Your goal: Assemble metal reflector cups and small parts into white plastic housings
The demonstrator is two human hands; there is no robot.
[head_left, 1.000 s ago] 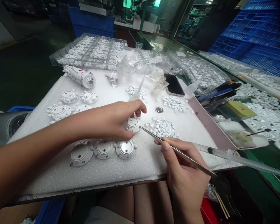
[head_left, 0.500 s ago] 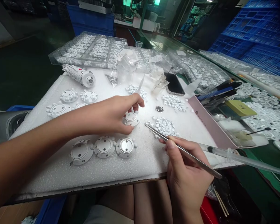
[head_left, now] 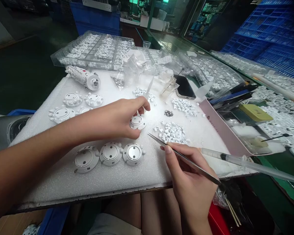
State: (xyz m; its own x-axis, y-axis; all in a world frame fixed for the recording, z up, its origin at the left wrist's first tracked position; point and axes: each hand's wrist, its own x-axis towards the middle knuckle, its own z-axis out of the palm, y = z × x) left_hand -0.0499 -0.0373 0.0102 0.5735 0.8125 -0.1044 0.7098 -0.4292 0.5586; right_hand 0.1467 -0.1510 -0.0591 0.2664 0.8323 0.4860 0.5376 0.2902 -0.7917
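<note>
Around white disc (head_left: 137, 120), curved left fingers (head_left: 144, 102)

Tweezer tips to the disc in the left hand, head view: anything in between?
In the head view, only a short strip of white foam sheet shows between the tweezer tips and the disc; no loose part lies there.

phone (head_left: 185, 87) lying flat | yellow block (head_left: 256, 113), right | blue crates (head_left: 267, 40), upper right | pale sticks (head_left: 231, 209)

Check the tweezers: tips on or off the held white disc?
Off: white foam shows between the tweezers and the white disc.
</note>
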